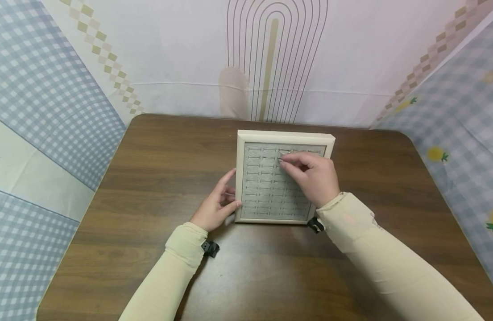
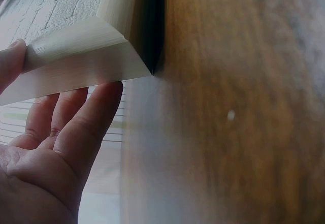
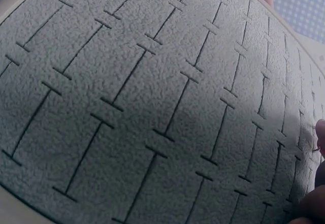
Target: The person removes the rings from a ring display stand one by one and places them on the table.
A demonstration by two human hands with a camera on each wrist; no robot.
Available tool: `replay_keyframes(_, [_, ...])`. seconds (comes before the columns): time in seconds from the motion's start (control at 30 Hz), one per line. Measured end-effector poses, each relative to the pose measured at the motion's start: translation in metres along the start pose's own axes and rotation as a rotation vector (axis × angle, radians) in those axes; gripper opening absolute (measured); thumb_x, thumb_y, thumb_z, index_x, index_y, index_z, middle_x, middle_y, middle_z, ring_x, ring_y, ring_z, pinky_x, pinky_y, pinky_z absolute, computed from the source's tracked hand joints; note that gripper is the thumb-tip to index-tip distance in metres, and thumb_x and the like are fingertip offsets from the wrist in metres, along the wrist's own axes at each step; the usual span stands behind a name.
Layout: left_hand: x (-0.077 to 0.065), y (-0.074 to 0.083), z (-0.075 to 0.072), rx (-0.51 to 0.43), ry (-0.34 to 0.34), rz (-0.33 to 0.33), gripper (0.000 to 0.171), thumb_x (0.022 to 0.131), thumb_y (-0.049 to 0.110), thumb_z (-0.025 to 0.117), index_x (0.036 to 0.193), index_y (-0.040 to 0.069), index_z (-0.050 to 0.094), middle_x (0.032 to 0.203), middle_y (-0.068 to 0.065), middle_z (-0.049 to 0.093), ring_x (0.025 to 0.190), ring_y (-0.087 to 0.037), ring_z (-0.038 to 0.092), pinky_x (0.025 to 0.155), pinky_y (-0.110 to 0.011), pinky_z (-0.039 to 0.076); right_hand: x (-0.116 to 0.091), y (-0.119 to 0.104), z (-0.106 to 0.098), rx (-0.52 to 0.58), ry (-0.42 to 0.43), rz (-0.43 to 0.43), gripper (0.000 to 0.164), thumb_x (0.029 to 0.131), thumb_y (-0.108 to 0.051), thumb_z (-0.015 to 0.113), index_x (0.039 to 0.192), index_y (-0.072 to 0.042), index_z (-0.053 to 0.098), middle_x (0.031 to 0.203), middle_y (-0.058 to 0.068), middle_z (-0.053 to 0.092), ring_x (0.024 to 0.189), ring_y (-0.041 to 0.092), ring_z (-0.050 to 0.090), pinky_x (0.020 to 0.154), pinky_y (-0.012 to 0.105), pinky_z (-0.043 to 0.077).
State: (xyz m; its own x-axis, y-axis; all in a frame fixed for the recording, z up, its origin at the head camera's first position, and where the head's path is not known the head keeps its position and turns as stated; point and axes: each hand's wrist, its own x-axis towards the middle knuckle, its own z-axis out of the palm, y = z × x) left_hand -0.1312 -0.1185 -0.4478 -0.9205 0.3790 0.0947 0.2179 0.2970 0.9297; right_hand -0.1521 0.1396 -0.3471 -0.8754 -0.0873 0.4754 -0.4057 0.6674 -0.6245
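Note:
A ring display board (image 1: 240, 178) stands on the table, with a pale frame and grey fabric cut with rows of H-shaped slots. My left hand (image 1: 216, 207) holds its left edge, thumb at the front and fingers against the side; the left wrist view shows this hand (image 2: 61, 148) close up. Over the upper rows, thumb and forefinger of my right hand (image 1: 315, 176) pinch a thin, pale ring (image 1: 284, 153) at a slot. The fingers hide part of it. The right wrist view shows the slotted fabric (image 3: 132, 112), with only some fingertips at its right edge.
Beneath the board is a dark brown wooden table (image 1: 170, 169) with rounded far corners. A white patterned cloth (image 1: 182, 53) hangs behind it, and blue checked cloth (image 1: 45, 80) hangs at both sides. A tiny pale speck (image 2: 231, 115) lies on the tabletop.

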Motion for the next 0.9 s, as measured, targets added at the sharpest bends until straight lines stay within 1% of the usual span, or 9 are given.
replay_keyframes(0.1, [0.0, 0.0, 0.0, 0.004, 0.004, 0.007, 0.089, 0.094, 0.005, 0.07, 0.161, 0.028, 0.017, 0.116, -0.019, 0.063, 0.102, -0.031, 0.068, 0.09, -0.047, 0.055, 0.0, -0.002, -0.001, 0.011, -0.008, 0.008, 0.007, 0.083, -0.01, 0.083, 0.09, -0.011, 0.081, 0.091, 0.0, 0.077, 0.07, 0.011, 0.062, 0.062, 0.012, 0.044])
replay_keyframes(0.37, [0.0, 0.0, 0.0, 0.012, 0.008, -0.002, 0.09, 0.094, 0.006, 0.07, 0.161, 0.03, 0.016, 0.117, -0.019, 0.062, 0.103, -0.031, 0.067, 0.091, -0.047, 0.055, -0.001, -0.003, -0.001, 0.05, -0.019, -0.017, 0.007, 0.083, -0.005, 0.083, 0.088, -0.009, 0.081, 0.093, 0.003, 0.077, 0.075, 0.012, 0.064, 0.065, 0.012, 0.046])
replay_keyframes(0.53, [0.001, 0.0, 0.0, 0.008, 0.005, -0.004, 0.09, 0.094, 0.006, 0.07, 0.161, 0.03, 0.016, 0.117, -0.019, 0.062, 0.103, -0.031, 0.067, 0.091, -0.047, 0.055, -0.003, -0.003, -0.002, 0.062, -0.014, -0.038, 0.007, 0.082, -0.004, 0.083, 0.088, -0.008, 0.08, 0.091, 0.003, 0.077, 0.075, 0.012, 0.064, 0.066, 0.012, 0.046])
replay_keyframes(0.7, [0.002, -0.001, 0.0, 0.014, 0.005, 0.002, 0.09, 0.093, 0.006, 0.071, 0.161, 0.028, 0.016, 0.117, -0.02, 0.063, 0.102, -0.031, 0.067, 0.091, -0.047, 0.055, -0.004, -0.002, -0.004, 0.053, -0.022, -0.049, 0.007, 0.083, -0.004, 0.082, 0.088, -0.007, 0.08, 0.09, 0.003, 0.077, 0.071, 0.012, 0.061, 0.063, 0.012, 0.045])
replay_keyframes(0.8, [0.003, -0.001, 0.0, 0.01, 0.002, 0.008, 0.09, 0.093, 0.006, 0.07, 0.161, 0.029, 0.016, 0.117, -0.02, 0.063, 0.102, -0.031, 0.067, 0.092, -0.046, 0.055, -0.007, -0.002, -0.005, 0.046, -0.024, -0.041, 0.007, 0.083, -0.005, 0.082, 0.089, -0.007, 0.08, 0.082, 0.002, 0.075, 0.065, 0.012, 0.057, 0.058, 0.014, 0.042])
replay_keyframes(0.9, [0.004, -0.003, -0.001, 0.012, 0.001, 0.006, 0.09, 0.094, 0.006, 0.07, 0.161, 0.028, 0.016, 0.118, -0.02, 0.063, 0.102, -0.031, 0.067, 0.091, -0.046, 0.055, -0.01, -0.001, -0.006, 0.04, -0.027, -0.023, 0.007, 0.083, -0.007, 0.083, 0.089, -0.008, 0.08, 0.071, 0.0, 0.07, 0.06, 0.012, 0.052, 0.054, 0.015, 0.04])
